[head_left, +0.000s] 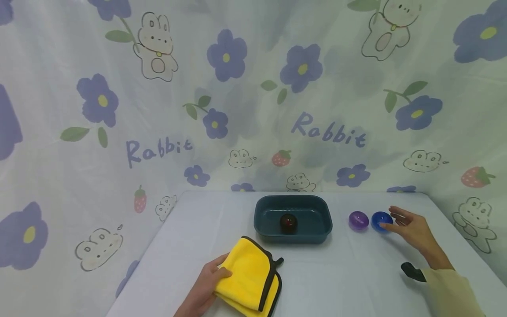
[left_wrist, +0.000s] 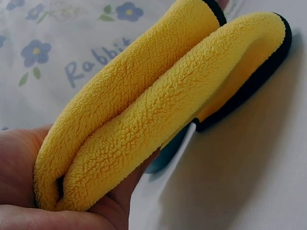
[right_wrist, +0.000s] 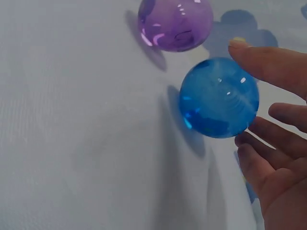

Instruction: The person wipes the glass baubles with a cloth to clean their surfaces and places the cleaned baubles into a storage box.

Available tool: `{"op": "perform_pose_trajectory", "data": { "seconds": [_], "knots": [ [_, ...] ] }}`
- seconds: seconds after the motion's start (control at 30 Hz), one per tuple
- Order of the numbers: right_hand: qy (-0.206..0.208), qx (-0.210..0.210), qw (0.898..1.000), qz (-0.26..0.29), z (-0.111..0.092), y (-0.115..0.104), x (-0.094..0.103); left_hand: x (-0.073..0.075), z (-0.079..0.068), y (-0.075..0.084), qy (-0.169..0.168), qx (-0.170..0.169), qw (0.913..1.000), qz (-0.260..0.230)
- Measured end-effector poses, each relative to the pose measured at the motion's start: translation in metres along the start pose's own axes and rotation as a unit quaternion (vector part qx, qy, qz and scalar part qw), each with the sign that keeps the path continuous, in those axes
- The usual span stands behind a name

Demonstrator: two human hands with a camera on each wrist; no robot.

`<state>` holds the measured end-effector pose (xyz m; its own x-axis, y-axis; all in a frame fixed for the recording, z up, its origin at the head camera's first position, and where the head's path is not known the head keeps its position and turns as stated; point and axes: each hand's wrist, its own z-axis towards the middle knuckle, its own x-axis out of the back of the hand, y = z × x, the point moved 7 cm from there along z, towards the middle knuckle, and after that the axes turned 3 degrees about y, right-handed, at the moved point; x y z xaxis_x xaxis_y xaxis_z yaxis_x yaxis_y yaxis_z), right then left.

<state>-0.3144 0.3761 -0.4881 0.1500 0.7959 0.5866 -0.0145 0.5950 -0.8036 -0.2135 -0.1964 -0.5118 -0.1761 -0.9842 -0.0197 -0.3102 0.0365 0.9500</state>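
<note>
My left hand point(head_left: 207, 281) grips a folded yellow cloth point(head_left: 247, 275) with black edging, thumb on top. In the left wrist view the fleecy cloth point(left_wrist: 129, 115) is doubled over, its fold resting in the palm. My right hand point(head_left: 413, 231) is around the right side of a clear blue ball point(right_wrist: 219, 98), thumb and fingers spread apart. Some fingertips are at the ball's edge; whether they touch it I cannot tell. Just left of it on the table sits a clear purple ball point(head_left: 358, 220).
A dark teal rectangular tub point(head_left: 293, 238) stands at the table's back middle, with a dark reddish ball point(head_left: 288, 223) inside. Behind the white table point(head_left: 336, 281) hangs a printed curtain point(head_left: 253, 110). A black piece point(head_left: 413, 271) sticks out by the right sleeve point(head_left: 451, 290).
</note>
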Motion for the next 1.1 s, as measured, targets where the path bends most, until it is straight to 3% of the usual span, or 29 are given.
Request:
{"op": "perform_pose_trajectory", "data": {
  "seconds": [0.3,1.1],
  "knots": [
    [-0.049,-0.026,0.998,-0.031,0.006,0.015,-0.011,-0.001,0.000,0.000,0.002,0.000,1.0000,0.001],
    [-0.031,-0.034,0.997,-0.064,-0.002,0.010,-0.006,-0.001,0.001,0.000,0.007,0.004,0.9999,0.011]
  ]
}}
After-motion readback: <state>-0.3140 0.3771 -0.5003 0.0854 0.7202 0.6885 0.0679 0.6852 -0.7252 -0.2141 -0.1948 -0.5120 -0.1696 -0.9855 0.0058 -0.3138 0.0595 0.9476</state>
